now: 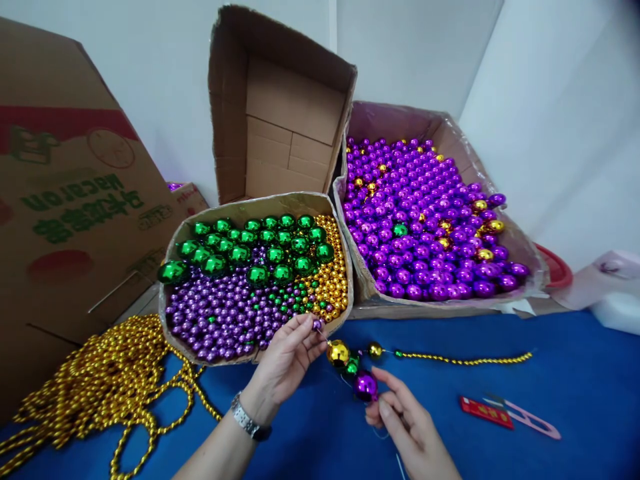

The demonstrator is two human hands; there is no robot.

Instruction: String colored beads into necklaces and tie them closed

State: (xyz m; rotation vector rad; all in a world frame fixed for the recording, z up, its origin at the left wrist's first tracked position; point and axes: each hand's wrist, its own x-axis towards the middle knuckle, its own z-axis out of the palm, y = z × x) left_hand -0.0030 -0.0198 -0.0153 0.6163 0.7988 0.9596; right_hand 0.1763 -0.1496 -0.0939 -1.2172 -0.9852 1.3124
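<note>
Between the fingertips of my left hand [295,353], which wears a watch, is a small purple bead [318,325] on a thin string. Just beyond it on the strand hang a large gold bead [339,353], a green bead [352,365] and a large purple bead [365,385]. My right hand [403,420] is closed at the large purple bead, fingers and thumb pinching beside it. Farther right the strand runs through another gold bead [375,350] into a chain of small gold beads [465,360] on the blue cloth. Pale string trails below my right hand.
An open carton [345,303] of green, purple and gold beads stands ahead; a bigger carton [450,123] of purple beads is at right. Gold bead chains [100,380] heap at left. A red packet [485,413] and pink-handled cutter [533,420] lie at right.
</note>
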